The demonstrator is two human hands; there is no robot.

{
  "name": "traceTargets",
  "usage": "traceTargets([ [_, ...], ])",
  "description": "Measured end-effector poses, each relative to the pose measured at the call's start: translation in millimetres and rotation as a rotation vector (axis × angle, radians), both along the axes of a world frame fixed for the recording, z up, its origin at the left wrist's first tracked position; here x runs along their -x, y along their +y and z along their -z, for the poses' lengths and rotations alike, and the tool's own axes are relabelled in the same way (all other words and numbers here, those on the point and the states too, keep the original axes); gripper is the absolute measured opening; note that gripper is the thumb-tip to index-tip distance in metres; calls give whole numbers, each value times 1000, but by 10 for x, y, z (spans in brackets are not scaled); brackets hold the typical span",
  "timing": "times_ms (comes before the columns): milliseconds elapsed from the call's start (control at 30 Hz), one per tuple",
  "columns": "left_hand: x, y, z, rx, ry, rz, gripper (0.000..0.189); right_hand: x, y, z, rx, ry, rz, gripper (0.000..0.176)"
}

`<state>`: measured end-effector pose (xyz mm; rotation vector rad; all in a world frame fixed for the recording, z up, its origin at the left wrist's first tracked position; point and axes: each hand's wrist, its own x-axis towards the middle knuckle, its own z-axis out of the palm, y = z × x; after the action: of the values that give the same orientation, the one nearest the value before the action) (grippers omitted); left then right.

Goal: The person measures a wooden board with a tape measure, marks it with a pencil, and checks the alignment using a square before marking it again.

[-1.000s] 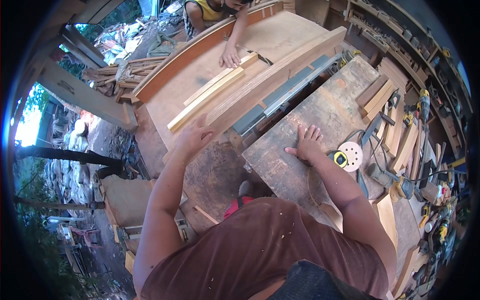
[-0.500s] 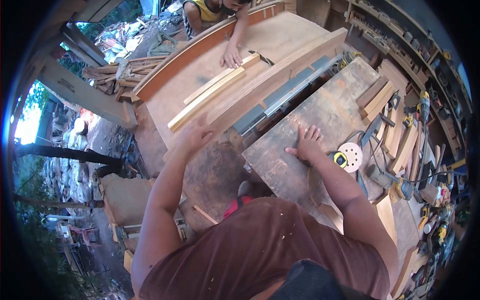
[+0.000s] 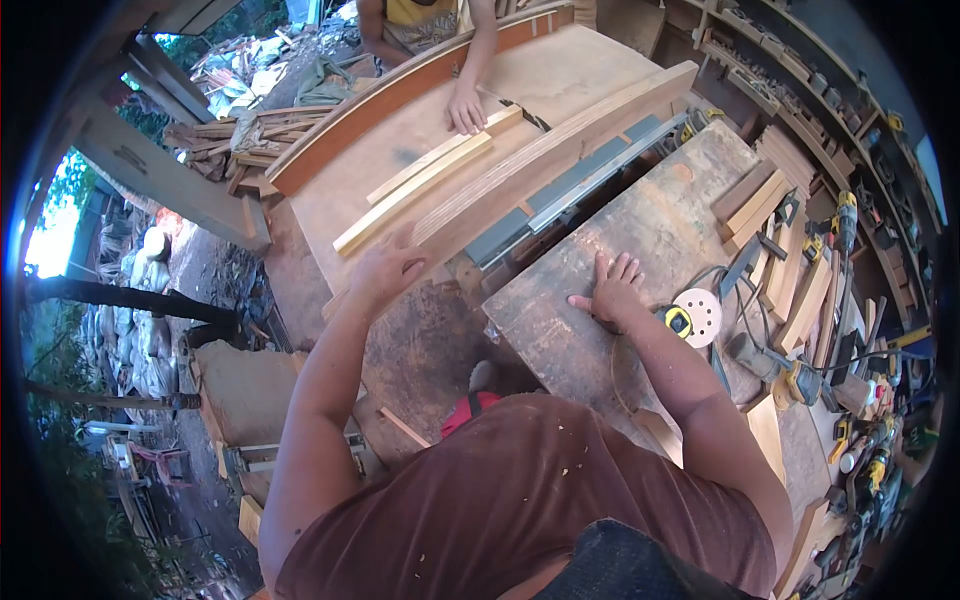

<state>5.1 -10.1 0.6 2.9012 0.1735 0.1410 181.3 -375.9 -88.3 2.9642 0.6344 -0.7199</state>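
Observation:
My left hand is at the near end of a long wooden board standing on edge. Its fingers lie over the board's top edge, with the thumb toward the near face. My right hand rests palm down on a worn workbench top, fingers spread, holding nothing. Close to its wrist are a yellow and black tape measure and a round sanding disc with holes. Beyond the board, two pale wooden strips lie on a large wooden panel.
Across the panel, another person's hand touches the strips near a black drill bit. A curved reddish-brown board edges the panel's far side. Wood offcuts and a yellow power drill crowd the right.
My hands hold nearly the same places. The other person has leaned back, their head leaving the view, while their hand stays by the strips. The view has shifted slightly.

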Motion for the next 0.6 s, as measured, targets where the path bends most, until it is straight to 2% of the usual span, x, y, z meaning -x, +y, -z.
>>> traceTargets([
  [333,-15,54,24,-13,52,1,21,-4,7,-6,-14,13,6,118],
  [600,13,77,62,-62,-36,50,23,-2,-4,44,-37,0,2,119],
])
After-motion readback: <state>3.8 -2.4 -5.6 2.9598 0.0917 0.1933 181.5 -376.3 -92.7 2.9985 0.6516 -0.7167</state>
